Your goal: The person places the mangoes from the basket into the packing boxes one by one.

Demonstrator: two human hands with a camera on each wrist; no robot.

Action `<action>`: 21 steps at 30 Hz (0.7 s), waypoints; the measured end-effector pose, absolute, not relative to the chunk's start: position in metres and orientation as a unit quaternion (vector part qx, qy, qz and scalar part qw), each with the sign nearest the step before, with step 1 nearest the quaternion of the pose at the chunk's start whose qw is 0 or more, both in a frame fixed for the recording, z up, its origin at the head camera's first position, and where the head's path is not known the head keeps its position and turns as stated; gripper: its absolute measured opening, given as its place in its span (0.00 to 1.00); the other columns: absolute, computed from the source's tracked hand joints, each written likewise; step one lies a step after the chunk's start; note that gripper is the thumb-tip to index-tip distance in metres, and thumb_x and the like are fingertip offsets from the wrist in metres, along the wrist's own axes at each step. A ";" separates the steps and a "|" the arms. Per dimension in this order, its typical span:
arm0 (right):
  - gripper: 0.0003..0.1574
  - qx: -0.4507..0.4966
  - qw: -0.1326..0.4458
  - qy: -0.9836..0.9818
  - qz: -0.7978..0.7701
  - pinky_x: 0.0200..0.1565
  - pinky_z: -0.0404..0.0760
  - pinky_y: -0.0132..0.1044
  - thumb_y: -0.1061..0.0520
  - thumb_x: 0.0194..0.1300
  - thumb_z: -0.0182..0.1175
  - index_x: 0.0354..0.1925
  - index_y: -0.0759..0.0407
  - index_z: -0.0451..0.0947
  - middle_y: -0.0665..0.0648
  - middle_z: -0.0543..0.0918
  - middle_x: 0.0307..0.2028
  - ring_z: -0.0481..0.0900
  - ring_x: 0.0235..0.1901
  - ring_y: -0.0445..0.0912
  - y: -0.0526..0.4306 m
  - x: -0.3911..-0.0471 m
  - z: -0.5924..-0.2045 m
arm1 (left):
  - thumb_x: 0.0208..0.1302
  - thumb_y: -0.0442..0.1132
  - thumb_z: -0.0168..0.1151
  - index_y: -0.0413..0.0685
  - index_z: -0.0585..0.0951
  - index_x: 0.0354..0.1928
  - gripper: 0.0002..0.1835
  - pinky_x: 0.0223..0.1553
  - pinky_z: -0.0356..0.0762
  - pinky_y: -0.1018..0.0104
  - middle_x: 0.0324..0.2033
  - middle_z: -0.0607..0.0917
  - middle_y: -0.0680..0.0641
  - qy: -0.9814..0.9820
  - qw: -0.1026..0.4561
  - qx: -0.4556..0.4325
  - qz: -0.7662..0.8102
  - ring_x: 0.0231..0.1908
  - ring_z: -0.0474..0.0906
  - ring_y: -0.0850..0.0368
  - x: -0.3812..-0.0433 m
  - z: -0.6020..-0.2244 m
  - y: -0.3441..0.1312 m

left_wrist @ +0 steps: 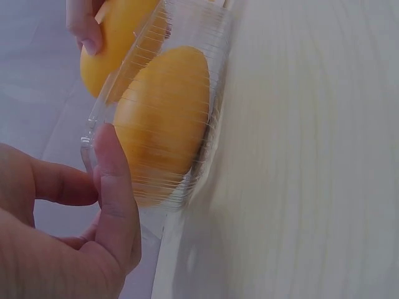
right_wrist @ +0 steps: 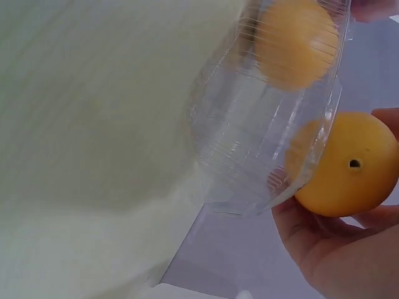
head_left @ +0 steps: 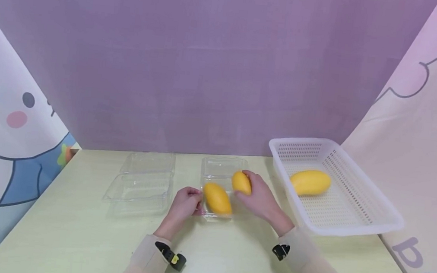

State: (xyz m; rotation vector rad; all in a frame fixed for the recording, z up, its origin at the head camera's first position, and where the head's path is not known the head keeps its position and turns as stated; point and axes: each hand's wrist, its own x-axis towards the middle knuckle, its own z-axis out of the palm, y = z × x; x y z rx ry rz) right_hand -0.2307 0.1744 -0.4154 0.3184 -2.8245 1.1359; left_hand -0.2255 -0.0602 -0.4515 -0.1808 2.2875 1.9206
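My left hand (head_left: pixel 186 205) pinches the near left rim of a clear plastic clamshell box (right_wrist: pixel 230 137), thumb and forefinger meeting at its edge. Inside the box's left half lies one yellow mango (head_left: pixel 218 198), seen through the ribbed wall in the left wrist view. A second mango (right_wrist: pixel 352 165) is gripped by my right hand (head_left: pixel 261 199), its stem end facing the right wrist camera. It is held at the box's right side, overlapping the rim in that view. The box's lid (head_left: pixel 221 167) lies folded back, away from me.
To the left stands another open clear clamshell box (head_left: pixel 137 189). On the right, a white perforated plastic basket (head_left: pixel 349 178) holds one yellow mango (head_left: pixel 310 182). A purple cloth (head_left: pixel 224 67) rises behind the pale table (head_left: pixel 78 228), with printed cloths at both sides.
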 end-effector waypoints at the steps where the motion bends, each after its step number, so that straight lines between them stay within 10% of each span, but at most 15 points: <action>1: 0.46 0.106 0.039 -0.924 0.365 0.43 0.79 0.44 0.49 0.60 0.65 0.72 0.63 0.64 0.61 0.78 0.53 0.75 0.41 0.50 0.173 -0.231 -0.415 | 0.70 0.31 0.53 0.31 0.76 0.51 0.12 0.31 0.83 0.64 0.34 0.80 0.38 0.762 0.074 -0.058 0.640 0.28 0.77 0.54 -0.225 -0.451 -0.060; 21: 0.44 0.130 0.005 -0.965 0.226 0.41 0.81 0.47 0.47 0.60 0.64 0.70 0.64 0.66 0.63 0.75 0.57 0.76 0.41 0.51 0.153 -0.236 -0.418 | 0.69 0.30 0.53 0.30 0.75 0.52 0.13 0.31 0.84 0.64 0.33 0.80 0.38 0.753 0.070 -0.057 0.651 0.27 0.77 0.55 -0.225 -0.452 -0.060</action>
